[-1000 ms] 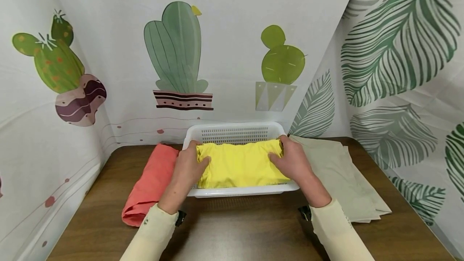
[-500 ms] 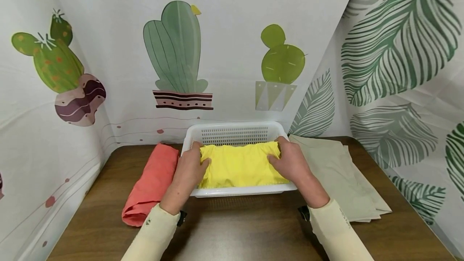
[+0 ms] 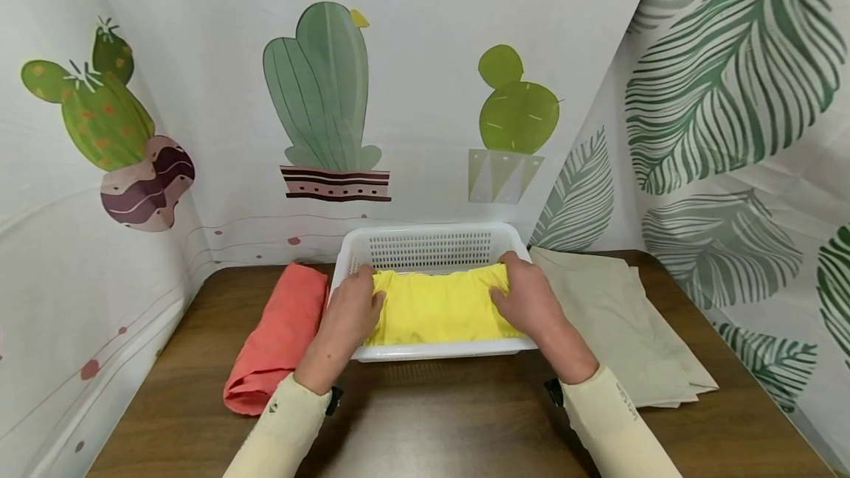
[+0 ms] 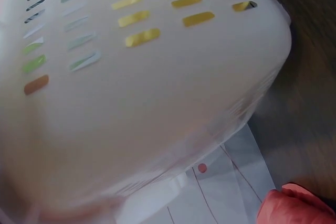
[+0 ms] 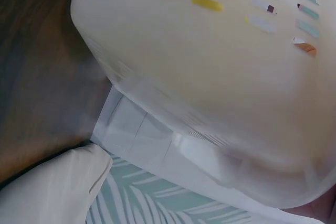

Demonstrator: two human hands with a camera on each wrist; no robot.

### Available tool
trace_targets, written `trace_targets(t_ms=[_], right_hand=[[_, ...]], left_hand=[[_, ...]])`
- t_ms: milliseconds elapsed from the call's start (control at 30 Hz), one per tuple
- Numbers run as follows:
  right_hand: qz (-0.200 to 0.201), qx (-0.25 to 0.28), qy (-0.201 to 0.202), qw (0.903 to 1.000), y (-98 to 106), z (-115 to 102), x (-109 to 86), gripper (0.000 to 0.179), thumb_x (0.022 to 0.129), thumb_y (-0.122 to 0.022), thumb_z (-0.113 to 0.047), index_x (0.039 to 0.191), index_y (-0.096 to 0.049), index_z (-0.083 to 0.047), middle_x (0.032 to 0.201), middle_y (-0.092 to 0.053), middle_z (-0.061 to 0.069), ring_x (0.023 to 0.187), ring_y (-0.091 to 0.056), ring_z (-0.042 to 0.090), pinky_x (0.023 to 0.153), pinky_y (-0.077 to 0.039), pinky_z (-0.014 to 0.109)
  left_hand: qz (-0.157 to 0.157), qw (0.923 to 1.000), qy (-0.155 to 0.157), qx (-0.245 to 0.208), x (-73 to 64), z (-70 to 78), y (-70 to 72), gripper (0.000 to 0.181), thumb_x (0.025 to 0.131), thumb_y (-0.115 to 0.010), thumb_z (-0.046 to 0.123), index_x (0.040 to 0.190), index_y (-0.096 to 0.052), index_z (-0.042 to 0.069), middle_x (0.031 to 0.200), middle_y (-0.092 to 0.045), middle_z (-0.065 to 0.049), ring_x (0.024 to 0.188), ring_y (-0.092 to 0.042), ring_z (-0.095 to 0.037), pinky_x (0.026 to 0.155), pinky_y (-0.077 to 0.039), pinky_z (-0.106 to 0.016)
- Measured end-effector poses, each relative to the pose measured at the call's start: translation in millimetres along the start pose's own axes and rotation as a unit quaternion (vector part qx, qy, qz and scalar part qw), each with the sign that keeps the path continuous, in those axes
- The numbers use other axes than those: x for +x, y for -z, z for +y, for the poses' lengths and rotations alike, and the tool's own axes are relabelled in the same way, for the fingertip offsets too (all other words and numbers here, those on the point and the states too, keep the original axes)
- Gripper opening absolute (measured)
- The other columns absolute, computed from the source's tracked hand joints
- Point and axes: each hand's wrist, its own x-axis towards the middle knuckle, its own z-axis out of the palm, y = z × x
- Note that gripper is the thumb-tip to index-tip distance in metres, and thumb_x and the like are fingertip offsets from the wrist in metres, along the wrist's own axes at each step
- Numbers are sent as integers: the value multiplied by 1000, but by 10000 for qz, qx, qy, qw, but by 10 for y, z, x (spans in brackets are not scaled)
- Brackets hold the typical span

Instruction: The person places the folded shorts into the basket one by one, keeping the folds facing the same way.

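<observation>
A folded yellow cloth (image 3: 441, 308) lies inside the white slotted basket (image 3: 446, 350), towards its near side. My left hand (image 3: 350, 310) grips the cloth's left end, and my right hand (image 3: 533, 299) grips its right end. Both thumbs lie on top of the cloth; the other fingers are mostly hidden at its far corners. In the left wrist view the basket's end wall (image 4: 142, 93) fills most of the picture, yellow showing through its slots. The opposite end wall (image 5: 199, 61) covers much of the right wrist view.
A rolled red cloth (image 3: 282, 338) lies on the brown table (image 3: 438, 419) left of the basket. On the right is a flat stack of pale grey-green cloth (image 3: 617, 323). A printed curtain (image 3: 425, 94) hangs close behind the basket.
Both hands have shifted slightly inward with the ends of the yellow cloth. Its far edge has come a little nearer, baring more of the basket's inside behind it.
</observation>
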Motion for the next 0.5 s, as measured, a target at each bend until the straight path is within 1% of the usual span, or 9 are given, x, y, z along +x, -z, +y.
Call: trace_targets(t_ms=[267, 367, 500], right_hand=[[-105, -287, -91, 9995, -27, -27, 7, 46, 93, -74, -6, 131, -56, 11, 117, -70, 27, 103, -69, 41, 89, -58, 54], [-91, -351, -14, 9993, -44, -26, 14, 45, 94, -74, -6, 131, -57, 12, 119, -69, 28, 105, -69, 43, 91, -57, 55], [-51, -434, 115, 9990, -60, -18, 10, 43, 94, -72, -4, 131, -57, 12, 120, -67, 30, 106, -69, 45, 91, -57, 56]], left_hand=[[85, 9999, -7, 72, -8, 15, -13, 34, 97, -75, 6, 123, -60, -10, 104, -71, -27, 86, -72, -41, 75, -61, -50], [98, 9998, -44, 140, -6, 14, -15, 34, 97, -75, 4, 123, -60, -11, 106, -71, -27, 86, -72, -41, 75, -61, -50], [82, 9997, -90, 199, -13, 17, -19, 36, 96, -74, 2, 126, -59, -12, 110, -71, -28, 88, -72, -43, 77, -62, -50]])
